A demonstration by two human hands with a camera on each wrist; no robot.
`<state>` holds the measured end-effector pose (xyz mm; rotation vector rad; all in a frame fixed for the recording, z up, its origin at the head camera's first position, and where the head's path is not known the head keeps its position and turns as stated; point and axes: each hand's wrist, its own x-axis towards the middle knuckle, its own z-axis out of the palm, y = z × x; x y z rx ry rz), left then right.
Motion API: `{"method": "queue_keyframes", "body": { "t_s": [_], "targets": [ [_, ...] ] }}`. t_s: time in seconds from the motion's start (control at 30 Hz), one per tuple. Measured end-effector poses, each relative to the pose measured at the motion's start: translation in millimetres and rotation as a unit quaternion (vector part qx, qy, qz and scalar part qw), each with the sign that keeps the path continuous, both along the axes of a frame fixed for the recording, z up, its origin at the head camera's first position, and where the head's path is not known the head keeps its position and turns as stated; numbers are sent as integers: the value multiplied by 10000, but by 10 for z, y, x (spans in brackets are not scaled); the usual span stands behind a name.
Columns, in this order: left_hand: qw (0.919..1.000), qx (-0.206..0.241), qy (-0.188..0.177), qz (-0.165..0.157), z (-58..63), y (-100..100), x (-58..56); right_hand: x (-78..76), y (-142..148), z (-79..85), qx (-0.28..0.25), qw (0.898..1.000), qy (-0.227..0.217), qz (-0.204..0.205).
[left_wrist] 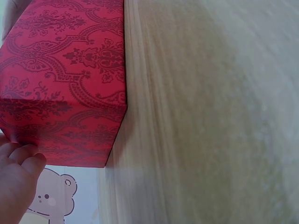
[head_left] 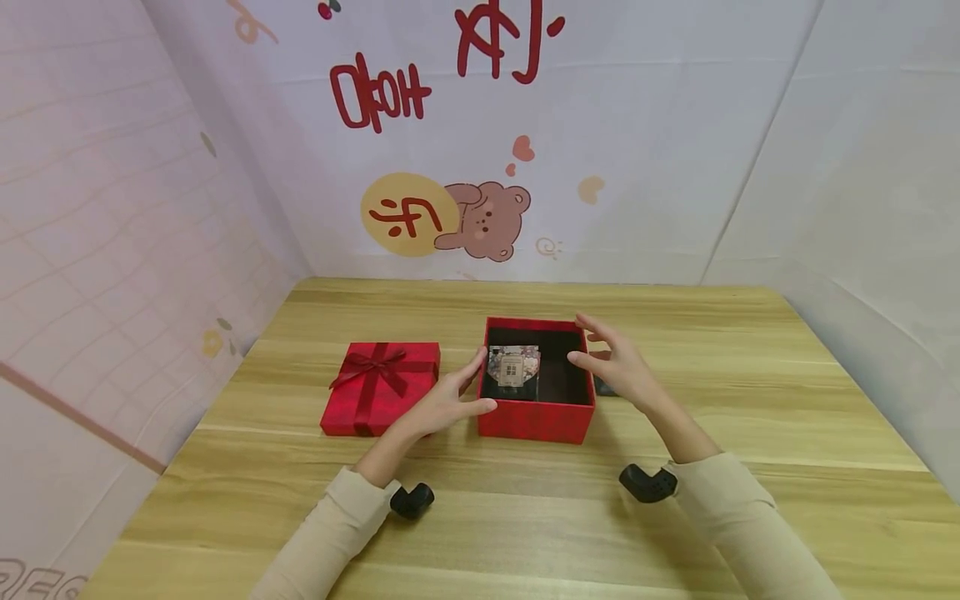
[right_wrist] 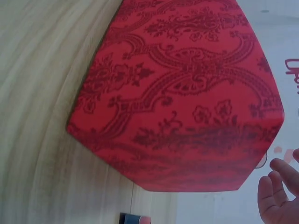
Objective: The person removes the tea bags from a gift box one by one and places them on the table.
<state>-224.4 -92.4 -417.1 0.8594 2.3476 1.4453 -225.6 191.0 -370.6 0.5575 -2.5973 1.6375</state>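
Observation:
A red patterned gift box (head_left: pixel 534 423) stands uncovered on the table, its inside dark. In its left part lies a packet with a floral label (head_left: pixel 513 372). My left hand (head_left: pixel 452 402) is at the box's left side, fingers extended and thumb by the front edge. The left wrist view shows the fingertips (left_wrist: pixel 33 164) against the red wall. Over at the right rim is my right hand (head_left: pixel 618 367), fingers spread and thumb above the opening. In the right wrist view its fingers (right_wrist: pixel 275 189) appear apart from the wall. Neither hand grips anything.
Left of the box lies a red lid (head_left: pixel 384 385) with a dark red ribbon bow. A small dark item (head_left: pixel 603 388) lies just right of the box, partly hidden by my right hand. The wooden table (head_left: pixel 525 525) meets a printed white backdrop (head_left: pixel 637 233).

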Motion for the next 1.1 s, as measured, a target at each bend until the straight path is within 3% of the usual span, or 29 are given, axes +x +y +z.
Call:
{"method": "queue_keyframes", "body": {
  "t_s": [0.1,0.23,0.33,0.5,1.1],
  "targets": [
    [10000,-8,-14,10,3,7,3,9,-33,3,72,10000,54,-1],
    [9998,-115,-148,6,175,28,85,12,-80,4,103,9999,49,-17],
    [9997,-147,-199,9,188,35,92,3,-114,-17,94,9999,66,34],
    [10000,-45,-84,15,7,14,8,-20,-182,-50,241,9995,127,159],
    [9997,192,-95,-73,-20,5,5,-92,-388,-112,564,9979,242,216]
  ]
}}
